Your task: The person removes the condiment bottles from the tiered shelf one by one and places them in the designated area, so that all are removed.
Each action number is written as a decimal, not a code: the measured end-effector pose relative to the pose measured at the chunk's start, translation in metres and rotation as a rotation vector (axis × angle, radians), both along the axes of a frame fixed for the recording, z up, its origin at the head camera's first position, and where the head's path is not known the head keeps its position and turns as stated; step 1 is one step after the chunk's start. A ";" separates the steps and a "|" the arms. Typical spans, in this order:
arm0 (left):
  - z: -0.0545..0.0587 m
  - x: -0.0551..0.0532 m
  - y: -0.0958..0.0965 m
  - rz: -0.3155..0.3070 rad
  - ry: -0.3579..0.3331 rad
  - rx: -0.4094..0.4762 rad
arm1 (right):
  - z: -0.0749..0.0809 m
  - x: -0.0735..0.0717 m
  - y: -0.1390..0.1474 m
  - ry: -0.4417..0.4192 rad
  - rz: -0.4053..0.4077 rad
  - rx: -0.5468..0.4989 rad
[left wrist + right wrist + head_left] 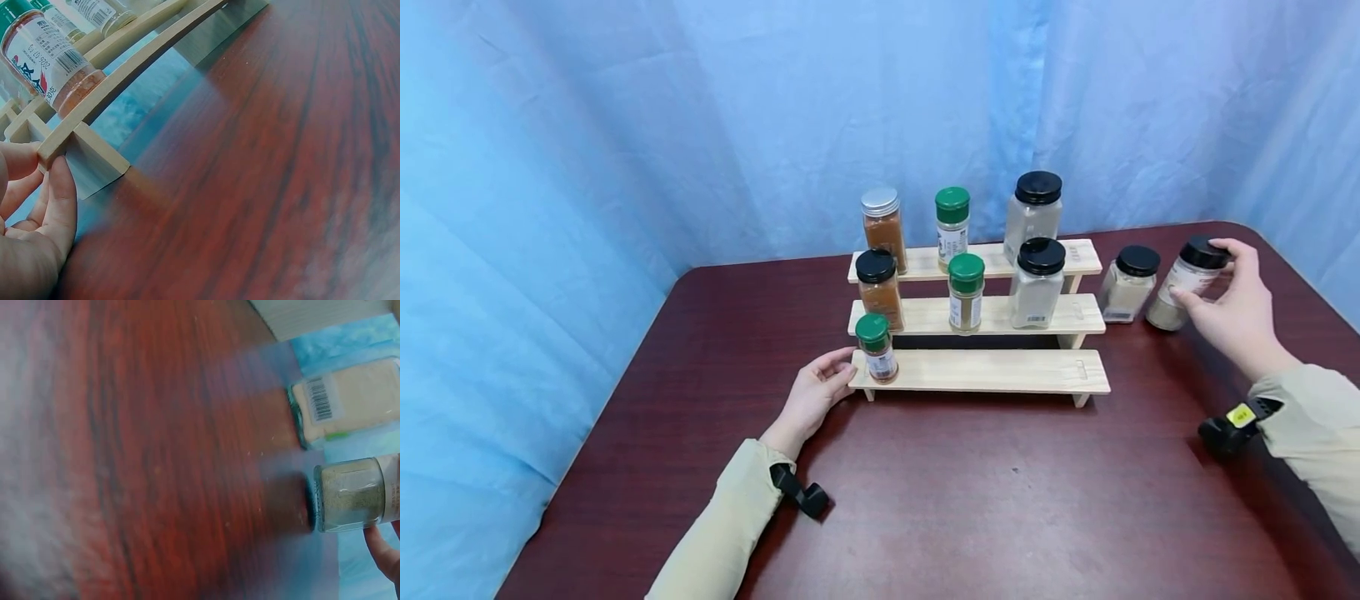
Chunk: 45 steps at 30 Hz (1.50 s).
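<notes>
A three-step wooden spice rack (977, 371) stands on the table. My left hand (812, 393) pinches the left end of its lowest step, thumb on top and fingers below, as the left wrist view shows. Just beside those fingertips sits a small green-capped spice jar (880, 358) with reddish contents. On the right, my right hand (1238, 304) grips a round black-lidded spice jar (1183, 287), thumb and fingers around its upper part. This jar leans a little, and greyish-green powder (353, 497) fills its lower part. Close to its left is a square black-lidded jar (1127, 287) with pale contents.
The middle step holds a black-lidded brown jar (880, 300), a green-capped jar (966, 300) and a clear black-lidded jar (1036, 292). On the top step are a silver-lidded jar (886, 229), a green-capped jar (952, 229) and a black-lidded jar (1033, 212). Blue curtains (820, 125) hang behind.
</notes>
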<state>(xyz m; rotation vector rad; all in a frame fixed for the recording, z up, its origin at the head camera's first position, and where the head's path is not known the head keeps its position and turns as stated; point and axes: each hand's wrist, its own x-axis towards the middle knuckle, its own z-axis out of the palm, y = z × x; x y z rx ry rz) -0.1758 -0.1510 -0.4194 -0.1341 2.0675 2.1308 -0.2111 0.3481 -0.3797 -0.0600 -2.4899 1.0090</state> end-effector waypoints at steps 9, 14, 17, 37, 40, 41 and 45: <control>0.000 0.000 0.000 0.007 -0.008 0.008 | -0.003 -0.008 0.003 -0.010 -0.006 0.016; -0.002 0.000 0.001 -0.003 -0.005 0.012 | -0.005 -0.005 0.006 0.027 -0.003 0.046; -0.001 -0.001 0.001 -0.003 -0.004 0.020 | -0.005 -0.005 0.008 0.029 0.000 0.064; 0.000 0.002 0.001 0.004 -0.012 0.021 | 0.040 0.008 0.006 0.086 0.016 0.209; 0.001 0.001 0.001 0.005 -0.011 0.014 | 0.048 0.016 -0.005 0.143 0.027 0.185; 0.001 0.001 0.001 0.005 -0.010 0.014 | 0.050 0.019 -0.010 0.161 0.035 0.177; 0.002 0.001 0.001 0.007 -0.014 0.012 | 0.059 0.032 -0.033 0.219 0.074 0.105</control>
